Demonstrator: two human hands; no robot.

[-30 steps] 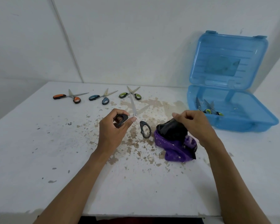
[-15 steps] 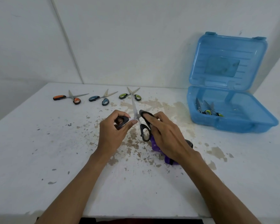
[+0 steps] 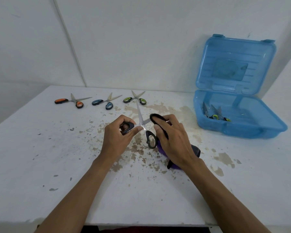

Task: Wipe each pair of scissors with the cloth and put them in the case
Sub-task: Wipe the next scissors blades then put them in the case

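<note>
A white, paint-chipped surface (image 3: 40,157) carries everything, backed by a white wall. At its far left lie orange-handled scissors (image 3: 69,101), then blue-handled scissors (image 3: 104,103), then green-handled scissors (image 3: 135,99), all three with blades apart and none touching its neighbour. Nearer the person, the left hand (image 3: 119,137) has its grip clamped on one handle loop of the black-handled scissors (image 3: 140,116), thumb and fingers curled round that loop. These scissors are spread wide: one long blade points away toward the green pair, the other handle loop hangs free between the two hands. Just right of the pivot, a black and purple cloth (image 3: 155,117) is folded over the second blade, and the right hand (image 3: 173,140) has its grip closed on that cloth, fingers curled over the top and thumb pressing from the near side. The rest of the cloth trails under the right wrist onto the surface. Well apart at the far right stands the blue see-through case (image 3: 242,132), lid upright and open, with scissors (image 3: 215,116) already lying inside near its left wall.
</note>
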